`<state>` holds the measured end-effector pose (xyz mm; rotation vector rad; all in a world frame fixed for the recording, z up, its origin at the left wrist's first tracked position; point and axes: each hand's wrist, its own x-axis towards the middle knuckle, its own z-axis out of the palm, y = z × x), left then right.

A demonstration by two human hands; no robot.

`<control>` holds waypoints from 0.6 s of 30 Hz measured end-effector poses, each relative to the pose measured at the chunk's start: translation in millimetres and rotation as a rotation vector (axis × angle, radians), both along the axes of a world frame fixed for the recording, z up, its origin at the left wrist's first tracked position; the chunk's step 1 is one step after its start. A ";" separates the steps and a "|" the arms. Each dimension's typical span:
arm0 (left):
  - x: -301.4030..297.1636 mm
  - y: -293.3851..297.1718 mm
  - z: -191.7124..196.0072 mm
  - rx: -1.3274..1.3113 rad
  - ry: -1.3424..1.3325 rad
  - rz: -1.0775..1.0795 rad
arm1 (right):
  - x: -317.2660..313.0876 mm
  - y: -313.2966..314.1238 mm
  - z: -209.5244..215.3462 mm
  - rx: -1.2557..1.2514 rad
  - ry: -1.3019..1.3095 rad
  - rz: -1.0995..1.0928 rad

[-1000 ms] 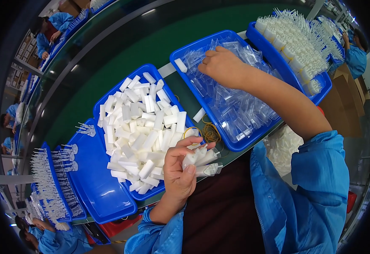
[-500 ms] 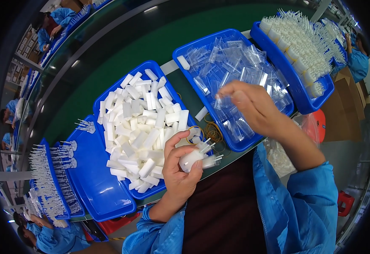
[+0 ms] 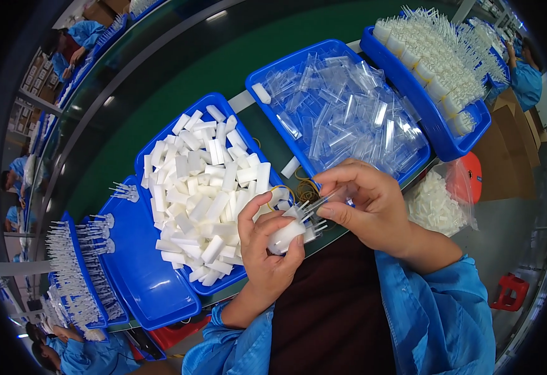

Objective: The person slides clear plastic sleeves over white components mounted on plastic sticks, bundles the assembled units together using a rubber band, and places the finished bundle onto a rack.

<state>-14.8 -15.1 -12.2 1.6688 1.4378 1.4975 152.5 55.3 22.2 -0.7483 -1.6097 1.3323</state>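
My left hand (image 3: 266,253) is closed round a small bundle of white rounded pieces with thin prongs (image 3: 285,237). The prongs stick out to the right, past the fingertips. Right beside them, my right hand (image 3: 376,209) pinches a thin clear plastic piece (image 3: 343,194) between thumb and fingers, its end close to the prong tips; whether it touches them I cannot tell. White foam-like blocks (image 3: 214,169) fill the blue tray left of my hands. Beyond my right hand, a second blue tray (image 3: 256,79) holds a loose heap of clear plastic pieces (image 3: 355,106).
Yellow rubber bands (image 3: 308,187) lie between the two trays. At the far right, a blue tray (image 3: 458,149) carries rows of white pronged pieces. A shallow blue tray (image 3: 155,284) and more pronged pieces (image 3: 73,275) are at left. Co-workers in blue sit nearby (image 3: 89,353).
My right hand has come from over the tray of clear pieces down to my left hand, now with a clear plastic piece in its fingers. The left hand keeps its hold.
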 end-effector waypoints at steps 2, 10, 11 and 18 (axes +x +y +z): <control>-0.4 -0.2 -0.5 0.001 0.012 0.002 | -1.8 -1.3 2.1 0.054 -0.067 -0.018; -1.7 0.1 -0.2 0.019 0.082 0.029 | -0.6 -1.4 5.4 0.144 0.046 -0.165; -1.5 -0.3 -0.6 0.006 0.064 0.027 | -0.6 -0.9 4.2 0.123 -0.030 -0.137; 0.0 -0.9 0.0 -0.016 0.054 -0.011 | -8.6 -5.9 -8.0 -0.120 -0.042 0.024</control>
